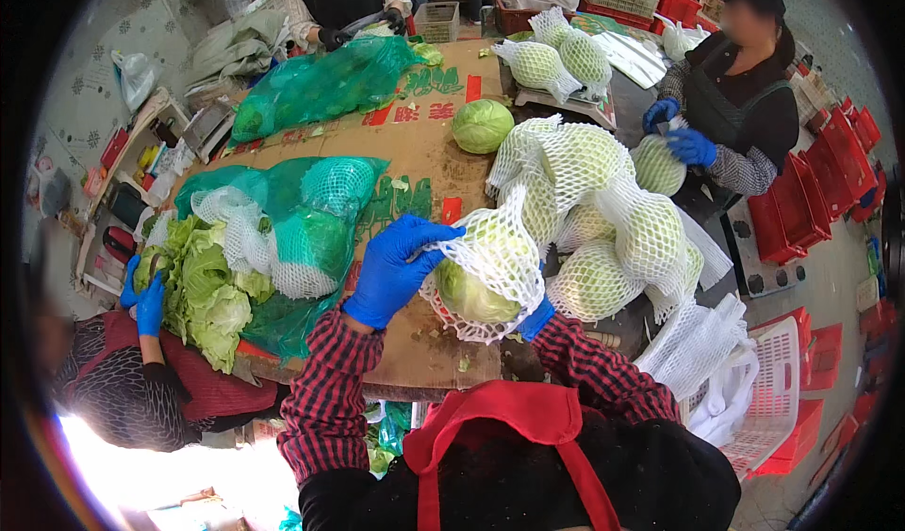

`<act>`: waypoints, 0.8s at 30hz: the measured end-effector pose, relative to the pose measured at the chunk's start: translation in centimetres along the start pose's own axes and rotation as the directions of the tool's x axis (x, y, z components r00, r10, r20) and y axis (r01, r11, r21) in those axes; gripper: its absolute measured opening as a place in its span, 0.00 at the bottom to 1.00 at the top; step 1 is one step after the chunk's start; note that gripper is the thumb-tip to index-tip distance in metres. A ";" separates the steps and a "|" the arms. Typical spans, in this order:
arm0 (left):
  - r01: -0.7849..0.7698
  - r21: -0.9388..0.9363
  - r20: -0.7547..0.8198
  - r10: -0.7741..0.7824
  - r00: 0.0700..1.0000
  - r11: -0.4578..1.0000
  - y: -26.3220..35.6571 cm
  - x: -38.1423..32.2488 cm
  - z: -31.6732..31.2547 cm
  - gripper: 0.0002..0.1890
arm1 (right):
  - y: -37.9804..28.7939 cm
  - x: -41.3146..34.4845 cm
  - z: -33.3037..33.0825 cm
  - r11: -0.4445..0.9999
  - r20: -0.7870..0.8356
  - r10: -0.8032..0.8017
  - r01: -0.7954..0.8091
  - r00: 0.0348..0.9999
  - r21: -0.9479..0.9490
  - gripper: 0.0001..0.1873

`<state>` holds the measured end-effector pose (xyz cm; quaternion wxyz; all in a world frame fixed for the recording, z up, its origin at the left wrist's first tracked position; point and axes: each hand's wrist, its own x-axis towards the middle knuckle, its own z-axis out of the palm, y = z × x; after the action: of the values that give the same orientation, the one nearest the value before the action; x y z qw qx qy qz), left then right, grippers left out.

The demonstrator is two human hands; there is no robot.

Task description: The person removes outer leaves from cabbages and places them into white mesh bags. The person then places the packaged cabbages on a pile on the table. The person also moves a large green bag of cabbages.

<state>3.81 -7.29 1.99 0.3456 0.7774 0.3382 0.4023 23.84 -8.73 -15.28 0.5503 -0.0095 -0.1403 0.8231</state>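
Observation:
In front of me a pale green cabbage (472, 296) sits partly inside a white foam net sleeve (496, 249). My left hand (393, 266), in a blue glove, pinches the sleeve's edge between thumb and fingers at the cabbage's left. On the other side my right hand (537, 317), also blue-gloved, is against the sleeved cabbage; most of its fingers are hidden behind the net. Just right of it lies a heap of cabbages in foam nets (599, 280). A bare cabbage (483, 126) rests farther back on the cardboard.
Cardboard (417, 135) covers the table. Green mesh bags (318, 92) lie at left, near a co-worker's gloved hand (150, 306) and loose leaves (212, 297). Netted cabbages sit on a scale (601, 110). Another person's hand (691, 147) holds a cabbage. Foam sleeves (700, 347) fill a basket (774, 389).

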 end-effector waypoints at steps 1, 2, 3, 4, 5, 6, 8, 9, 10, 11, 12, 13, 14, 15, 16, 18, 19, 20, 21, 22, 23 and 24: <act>0.005 0.027 -0.012 -0.005 1.000 1.000 0.9 -0.2 0.2 0.13 | 0.5 0.1 0.0 0.998 -0.050 -0.014 0.011 0.999 -0.067 0.27; -0.032 0.138 -0.003 0.033 0.999 0.990 1.7 0.0 0.2 0.12 | 0.4 0.7 0.1 0.999 0.039 0.009 -0.011 0.999 0.045 0.24; 0.011 0.113 -0.020 -0.009 1.000 0.993 2.4 0.2 0.3 0.12 | 0.5 0.6 0.1 1.000 0.030 0.004 -0.004 1.000 0.011 0.24; 0.059 0.091 -0.041 -0.056 0.998 0.994 3.3 0.5 0.5 0.11 | 0.8 0.4 0.2 1.000 0.023 0.006 -0.006 1.000 -0.020 0.23; 0.107 0.067 -0.060 -0.103 0.993 0.992 3.8 0.9 0.8 0.11 | 1.0 0.2 0.3 0.999 0.016 0.007 -0.006 1.000 -0.051 0.23; 0.091 -0.063 -0.078 -0.096 0.992 0.994 2.9 1.4 1.3 0.08 | 1.0 0.0 0.4 0.996 0.009 0.001 -0.001 1.000 -0.091 0.23; 0.173 -0.224 -0.034 -0.185 0.982 0.959 3.6 2.5 1.5 0.07 | 0.9 -0.3 0.7 0.987 -0.003 -0.010 0.010 1.000 -0.163 0.22; 0.214 -0.300 -0.004 -0.226 0.974 0.930 3.9 2.9 1.6 0.06 | 0.9 -0.5 0.8 0.980 -0.007 -0.019 0.017 1.000 -0.197 0.22; 0.241 -0.254 0.000 -0.250 0.968 0.937 4.0 3.2 1.8 0.06 | 1.0 -1.0 1.0 0.991 0.002 -0.005 0.005 1.000 -0.131 0.22; 0.228 -0.263 0.002 -0.235 0.972 0.938 4.1 3.3 2.1 0.06 | 0.9 -1.2 1.4 0.995 0.000 0.000 0.000 1.000 -0.101 0.22; 0.214 -0.273 0.009 -0.219 0.976 0.938 4.3 3.5 2.4 0.06 | 0.8 -1.5 2.0 0.997 -0.003 0.001 -0.001 1.000 -0.072 0.22; 0.199 -0.283 0.017 -0.203 0.979 0.938 4.5 3.7 2.8 0.06 | 0.7 -1.8 2.7 0.999 -0.006 0.001 -0.001 1.000 -0.043 0.22; 0.186 -0.248 0.010 -0.189 0.982 0.951 4.8 3.8 3.2 0.06 | 0.5 -2.1 3.4 1.000 -0.009 0.001 -0.001 1.000 -0.014 0.22; 0.172 -0.212 0.004 -0.176 0.984 0.962 5.2 4.0 3.6 0.06 | 0.4 -2.3 4.0 1.000 -0.010 0.002 -0.002 1.000 0.017 0.22; 0.159 -0.175 -0.002 -0.161 0.987 0.972 5.6 4.1 3.9 0.06 | 0.3 -2.4 4.4 0.999 -0.011 0.003 -0.002 1.000 0.047 0.22; 0.175 -0.092 0.039 -0.172 0.984 0.980 6.4 4.2 4.4 0.07 | 0.7 -2.3 3.9 0.997 -0.043 -0.015 0.019 0.999 0.077 0.22; 0.179 -0.053 0.059 -0.176 0.983 0.982 6.8 4.3 4.7 0.08 | 0.7 -2.9 3.5 0.998 -0.030 -0.037 0.038 0.999 0.041 0.23; 0.173 -0.024 0.074 -0.171 0.983 0.985 6.9 4.1 5.0 0.08 | 0.7 -3.6 3.2 0.998 -0.016 -0.058 0.058 0.998 0.004 0.23; 0.170 0.011 0.090 -0.171 0.981 0.985 7.1 3.7 5.2 0.08 | 0.7 -3.8 3.3 0.997 -0.001 -0.077 0.077 0.997 -0.025 0.23; 0.166 0.046 0.106 -0.170 0.980 0.985 7.3 3.1 5.5 0.08 | 0.8 -4.0 3.2 0.997 0.002 -0.075 0.075 0.997 -0.034 0.23; 0.115 0.030 0.131 -0.118 0.984 0.993 7.5 2.2 5.7 0.08 | 0.8 -4.2 3.2 0.997 0.003 -0.070 0.070 0.998 -0.035 0.23; 0.063 0.012 0.159 -0.064 0.985 0.998 7.6 1.0 6.0 0.07 | 0.8 -4.6 3.0 0.996 0.002 -0.073 0.073 0.997 -0.042 0.23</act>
<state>11.27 -12.08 5.90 0.3817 0.7970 0.3355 0.3265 24.45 -13.85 -13.22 0.5796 -0.0157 -0.1578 0.7993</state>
